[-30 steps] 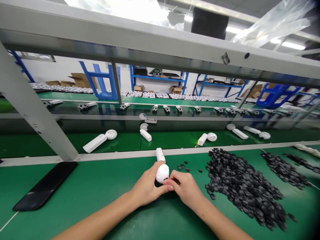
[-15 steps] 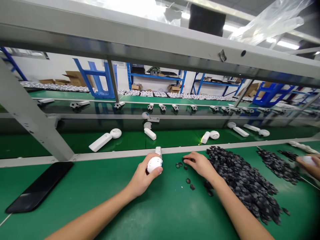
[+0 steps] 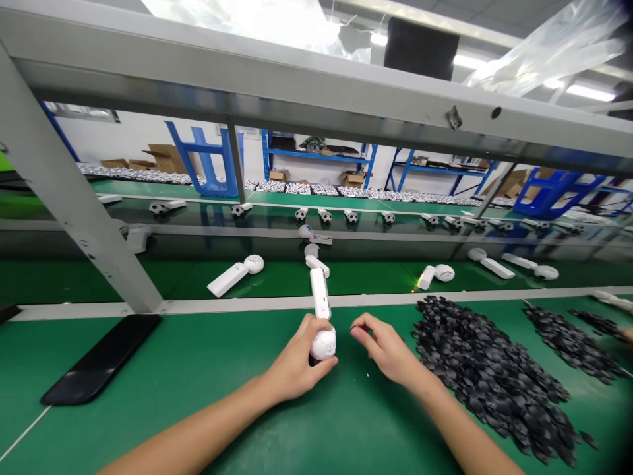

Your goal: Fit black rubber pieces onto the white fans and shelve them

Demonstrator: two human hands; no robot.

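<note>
On the green workbench [image 3: 148, 409], one white handheld fan [image 3: 320, 310] clenched in the left hand [image 3: 297, 356], right hand [image 3: 386, 349] open and empty

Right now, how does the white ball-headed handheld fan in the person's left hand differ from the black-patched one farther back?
The held fan shows a white ball head with no black patches, while the farther fan has a black-and-white football pattern. The held fan is gripped by the left hand, its handle pointing away; the farther fan lies on its side, untouched. Both have a round head on a white handle.
</note>
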